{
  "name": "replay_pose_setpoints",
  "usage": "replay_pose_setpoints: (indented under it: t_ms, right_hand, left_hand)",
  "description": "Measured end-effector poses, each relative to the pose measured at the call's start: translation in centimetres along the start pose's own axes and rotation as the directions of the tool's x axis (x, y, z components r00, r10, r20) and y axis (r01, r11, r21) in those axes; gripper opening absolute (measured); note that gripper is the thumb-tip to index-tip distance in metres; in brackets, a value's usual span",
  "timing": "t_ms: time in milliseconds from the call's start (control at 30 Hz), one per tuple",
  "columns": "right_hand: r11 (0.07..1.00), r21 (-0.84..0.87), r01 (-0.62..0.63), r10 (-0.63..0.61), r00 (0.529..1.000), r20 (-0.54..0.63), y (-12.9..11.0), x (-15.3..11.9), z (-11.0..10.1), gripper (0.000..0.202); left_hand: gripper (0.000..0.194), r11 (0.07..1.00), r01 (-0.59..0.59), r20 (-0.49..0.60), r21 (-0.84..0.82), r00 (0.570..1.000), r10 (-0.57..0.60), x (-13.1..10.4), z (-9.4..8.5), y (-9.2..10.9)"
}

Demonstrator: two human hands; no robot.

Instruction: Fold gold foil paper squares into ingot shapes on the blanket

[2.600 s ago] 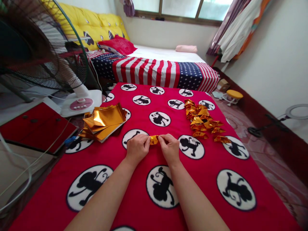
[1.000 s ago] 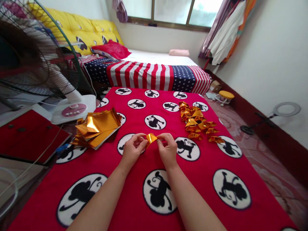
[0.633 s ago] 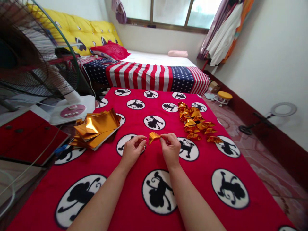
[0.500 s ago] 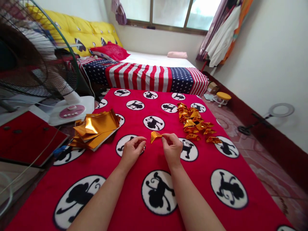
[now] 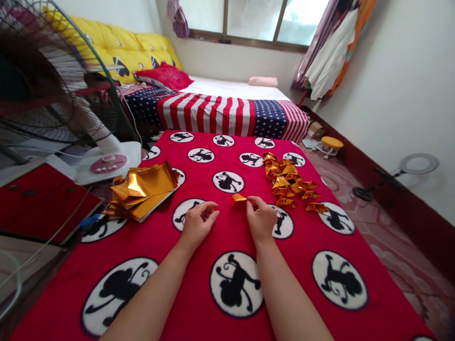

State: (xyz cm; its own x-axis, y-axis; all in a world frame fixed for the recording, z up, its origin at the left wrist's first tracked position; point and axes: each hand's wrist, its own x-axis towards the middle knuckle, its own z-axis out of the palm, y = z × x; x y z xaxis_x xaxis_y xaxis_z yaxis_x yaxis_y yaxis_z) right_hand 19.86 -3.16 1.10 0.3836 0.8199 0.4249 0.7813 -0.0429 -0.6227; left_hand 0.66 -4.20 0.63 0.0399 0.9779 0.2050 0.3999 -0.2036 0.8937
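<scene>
Between thumb and fingers, my right hand (image 5: 261, 219) pinches one end of a folded gold foil paper piece (image 5: 238, 199), just above the red cloth. My left hand (image 5: 199, 220) is apart from it on the left, with curled fingers and a gap between thumb and fingertips; nothing shows in it. Right of my right hand lies a group of similar folded gold paper pieces (image 5: 282, 181), shaped like small boats or ingots. A stack of flat gold foil sheets (image 5: 151, 184) is to the left of my left hand.
The red cloth (image 5: 291, 284) with white monkey circles covers the table. A fan (image 5: 110, 161) stands at the left, near a red box-like surface (image 5: 46, 203). Beyond are a bed (image 5: 209, 113), a yellow stool (image 5: 332, 142) and a ring light (image 5: 419, 163).
My right hand has shifted to the right, carrying the folded gold paper away from my left hand. The thumb and fingers of my left hand have parted a little.
</scene>
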Motion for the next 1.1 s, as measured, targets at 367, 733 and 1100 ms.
replay_pose_setpoints:
  t_ms: [367,733,1100]
  right_hand:
    - [0.929,0.313,-0.198,0.182,0.98,0.08,0.4,-0.5,1.1,0.014]
    - [0.779,0.558,-0.286,0.271,0.956,0.112,0.7,-0.5,1.6,0.019]
    - [0.744,0.563,-0.359,0.331,0.931,0.155,0.8,-0.6,1.9,0.023]
  left_hand:
    - [0.036,0.703,-0.043,0.022,0.709,0.999,0.039,0.5,2.5,3.3]
    - [0.03,0.668,-0.078,0.034,0.74,0.996,0.079,6.9,3.8,2.9]
    - [0.036,0.66,-0.106,0.087,0.743,0.994,0.061,20.7,9.3,3.9]
